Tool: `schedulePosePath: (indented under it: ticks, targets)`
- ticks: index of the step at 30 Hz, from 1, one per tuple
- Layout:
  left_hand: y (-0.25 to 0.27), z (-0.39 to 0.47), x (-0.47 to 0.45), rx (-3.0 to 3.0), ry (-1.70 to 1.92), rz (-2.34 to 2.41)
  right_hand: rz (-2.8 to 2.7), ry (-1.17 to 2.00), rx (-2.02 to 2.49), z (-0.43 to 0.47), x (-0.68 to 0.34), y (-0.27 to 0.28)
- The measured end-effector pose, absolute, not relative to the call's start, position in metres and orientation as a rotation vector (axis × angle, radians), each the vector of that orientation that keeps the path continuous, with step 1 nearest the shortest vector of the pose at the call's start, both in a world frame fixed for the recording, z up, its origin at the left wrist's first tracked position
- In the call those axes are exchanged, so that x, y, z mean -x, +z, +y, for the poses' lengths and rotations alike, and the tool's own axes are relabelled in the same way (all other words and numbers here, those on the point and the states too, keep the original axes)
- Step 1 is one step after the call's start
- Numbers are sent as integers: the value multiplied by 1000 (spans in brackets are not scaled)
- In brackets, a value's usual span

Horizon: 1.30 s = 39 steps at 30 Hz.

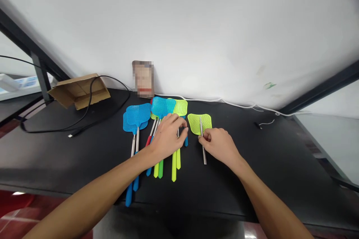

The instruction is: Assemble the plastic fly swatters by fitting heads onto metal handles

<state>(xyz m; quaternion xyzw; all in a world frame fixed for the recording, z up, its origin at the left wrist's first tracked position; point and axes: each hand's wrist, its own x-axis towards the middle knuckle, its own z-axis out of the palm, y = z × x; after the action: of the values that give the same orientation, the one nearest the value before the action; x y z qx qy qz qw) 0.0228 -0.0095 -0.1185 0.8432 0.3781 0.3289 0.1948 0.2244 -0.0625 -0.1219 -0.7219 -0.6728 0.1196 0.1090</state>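
Between the thumb and fingers of my right hand (220, 143) is a slim silver metal rod (203, 155), tapered at its upper end. That end overlaps the mesh head of a yellow-green fly swatter (193, 121). My left hand (169, 136) is over a group of fly swatters, thumb and index finger curved and apart, with nothing visible between them. It partly covers their shafts. Yellow-green handles (174, 168) and a green handle (160, 170) stick out below it. Left of it, two blue fly swatters (138, 114) overlap, their handles toward me.
An open cardboard box (81, 89) sits at the back left, with a black cable (56, 130) looped before it. A blurred-out package (143, 78) leans on the wall. A white cord (196, 99) runs along the black table's (280, 171) back edge. A small black connector (257, 125) lies right.
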Motion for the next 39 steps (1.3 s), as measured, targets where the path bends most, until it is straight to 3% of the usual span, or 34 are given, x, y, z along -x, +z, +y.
schedulePosePath:
  ticks: [10,39]
  targets:
    - [-133,-9,-22,-2756,653,1184,-2008,324,2095,-64,-217,-125]
    - [-134,-15,-23,-2776,509,1228,-2172,276,1875,-72,-204,-128]
